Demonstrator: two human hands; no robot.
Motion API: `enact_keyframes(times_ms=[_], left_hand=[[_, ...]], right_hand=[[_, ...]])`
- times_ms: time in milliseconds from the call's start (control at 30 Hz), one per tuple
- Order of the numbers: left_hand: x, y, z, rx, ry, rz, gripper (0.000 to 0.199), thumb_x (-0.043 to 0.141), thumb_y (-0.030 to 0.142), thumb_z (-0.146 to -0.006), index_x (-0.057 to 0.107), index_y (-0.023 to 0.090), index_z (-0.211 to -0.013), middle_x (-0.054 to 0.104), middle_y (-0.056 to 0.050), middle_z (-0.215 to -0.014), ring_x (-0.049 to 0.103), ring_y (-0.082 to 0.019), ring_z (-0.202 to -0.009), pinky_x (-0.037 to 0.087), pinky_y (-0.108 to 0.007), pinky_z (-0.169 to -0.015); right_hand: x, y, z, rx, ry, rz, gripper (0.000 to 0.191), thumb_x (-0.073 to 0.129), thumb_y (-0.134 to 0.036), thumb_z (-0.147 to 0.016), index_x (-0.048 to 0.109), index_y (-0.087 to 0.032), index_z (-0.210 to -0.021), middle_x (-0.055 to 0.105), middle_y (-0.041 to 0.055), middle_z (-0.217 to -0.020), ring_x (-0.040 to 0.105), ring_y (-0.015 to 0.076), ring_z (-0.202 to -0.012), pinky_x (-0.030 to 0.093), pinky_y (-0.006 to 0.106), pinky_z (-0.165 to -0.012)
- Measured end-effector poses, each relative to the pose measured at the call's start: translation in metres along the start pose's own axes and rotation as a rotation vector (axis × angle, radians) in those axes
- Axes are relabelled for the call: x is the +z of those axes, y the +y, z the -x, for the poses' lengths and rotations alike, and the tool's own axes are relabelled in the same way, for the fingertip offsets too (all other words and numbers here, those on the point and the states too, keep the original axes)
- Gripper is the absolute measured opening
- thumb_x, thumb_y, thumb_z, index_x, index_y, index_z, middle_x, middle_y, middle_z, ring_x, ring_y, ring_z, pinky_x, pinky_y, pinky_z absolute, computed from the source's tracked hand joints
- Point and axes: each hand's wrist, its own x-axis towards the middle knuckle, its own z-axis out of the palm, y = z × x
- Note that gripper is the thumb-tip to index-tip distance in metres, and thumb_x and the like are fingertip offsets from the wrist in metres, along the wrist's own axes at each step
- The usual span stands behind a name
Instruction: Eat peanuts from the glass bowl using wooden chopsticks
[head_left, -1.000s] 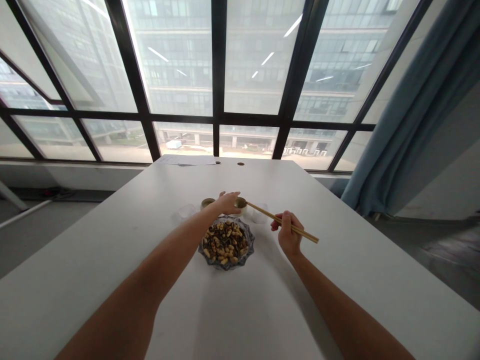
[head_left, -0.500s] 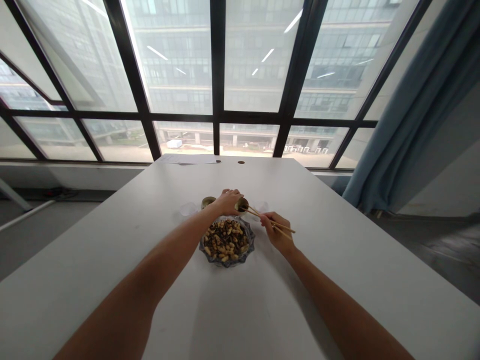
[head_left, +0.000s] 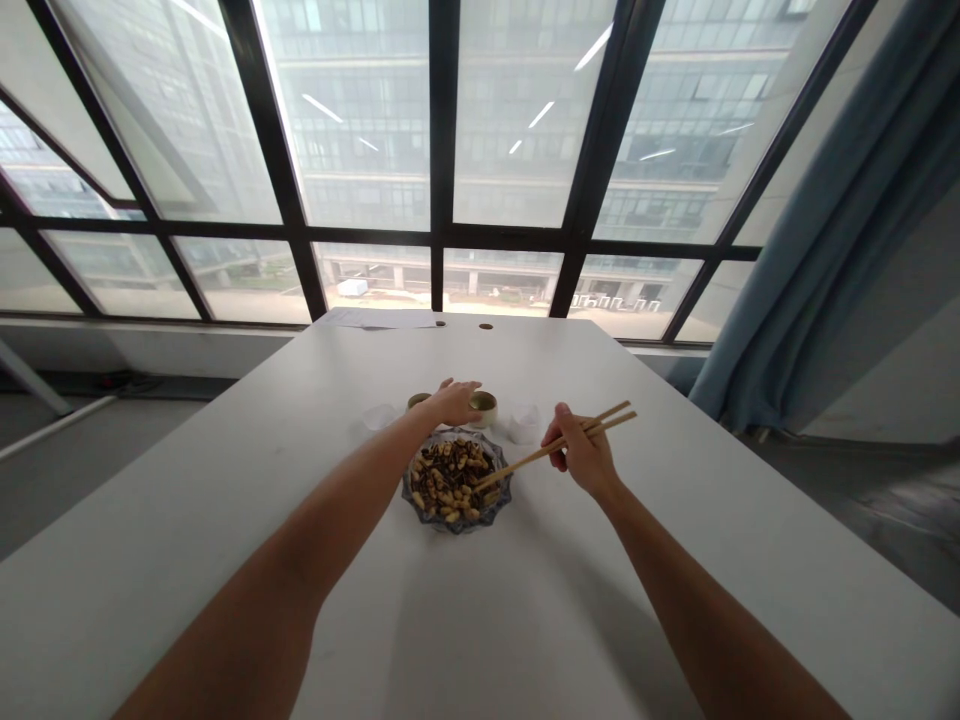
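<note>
My right hand (head_left: 581, 448) is closed round a pair of wooden chopsticks (head_left: 536, 456), whose tips are among the peanuts and dark seeds (head_left: 450, 475) in a scalloped glass bowl (head_left: 501, 512). Just behind the bowl, my left hand (head_left: 456, 402) grips the left side of a small cup (head_left: 489, 418), which stands upright with its greenish inside showing. A second cup (head_left: 417, 400) is partly hidden behind my left wrist. Clear, crumpled-looking containers stand on both sides: one on the right (head_left: 523, 424), one on the left (head_left: 379, 417).
The white table (head_left: 300, 440) reaches forward to large dark-framed windows. Papers (head_left: 382, 319) and two small dark round spots lie near its far edge. A blue curtain (head_left: 810, 220) hangs at the right.
My right hand has moved right, and the chopstick tips have gone from the right-hand cup down into the bowl. That cup, tilted before, is now upright beside my left hand.
</note>
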Motion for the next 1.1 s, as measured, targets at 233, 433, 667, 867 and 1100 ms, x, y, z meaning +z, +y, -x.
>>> enact_keyframes(times_ms=[233, 433, 667, 867, 1100], left_hand=[[-0.015, -0.031, 0.078, -0.073, 0.471, -0.026, 0.044, 0.054, 0.038, -0.089, 0.056, 0.019, -0.129, 0.058, -0.011, -0.137, 0.051, -0.026, -0.128, 0.033, -0.044, -0.112], [0.007, -0.061, 0.144, -0.315, 0.785, 0.004, 0.045, 0.057, 0.045, -0.089, 0.055, 0.019, -0.125, 0.059, -0.013, -0.133, 0.052, -0.029, -0.126, 0.037, -0.048, -0.108], [0.056, -0.087, 0.159, -0.466, 0.895, 0.242, 0.076, 0.066, 0.057, -0.078, 0.041, 0.016, -0.136, 0.051, -0.02, -0.138, 0.051, -0.033, -0.126, 0.04, -0.052, -0.106], [0.059, -0.087, 0.16, -0.55, 0.697, 0.484, 0.089, 0.069, 0.058, -0.073, 0.034, 0.015, -0.142, 0.058, -0.018, -0.129, 0.06, -0.029, -0.114, 0.049, -0.045, -0.096], [0.053, -0.082, 0.165, -0.539, 0.606, 0.496, 0.073, 0.066, 0.055, -0.075, 0.047, 0.014, -0.133, 0.068, -0.013, -0.112, 0.066, -0.026, -0.105, 0.05, -0.04, -0.093]], right_hand=[[0.021, 0.01, 0.009, 0.184, -0.314, 0.05, 0.063, 0.059, -0.077, -0.072, 0.064, -0.016, -0.058, 0.058, 0.0016, -0.04, 0.05, 0.0108, -0.03, 0.039, 0.02, -0.031], [0.025, 0.032, 0.01, 0.076, -0.14, -0.005, 0.057, 0.062, -0.074, -0.074, 0.066, -0.017, -0.068, 0.064, 0.003, -0.05, 0.059, 0.0149, -0.04, 0.05, 0.025, -0.04], [0.018, 0.041, 0.011, -0.005, 0.031, -0.006, 0.054, 0.056, -0.068, -0.084, 0.066, -0.017, -0.071, 0.065, 0.0042, -0.054, 0.06, 0.0154, -0.043, 0.05, 0.026, -0.042], [0.029, 0.035, 0.026, 0.0, -0.12, 0.041, 0.05, 0.058, -0.064, -0.085, 0.069, -0.017, -0.07, 0.066, 0.0043, -0.054, 0.062, 0.0166, -0.048, 0.053, 0.028, -0.047], [0.014, 0.025, 0.023, 0.036, -0.165, -0.019, 0.056, 0.061, -0.067, -0.081, 0.066, -0.017, -0.057, 0.058, 0.0028, -0.04, 0.051, 0.0134, -0.032, 0.042, 0.025, -0.032]])
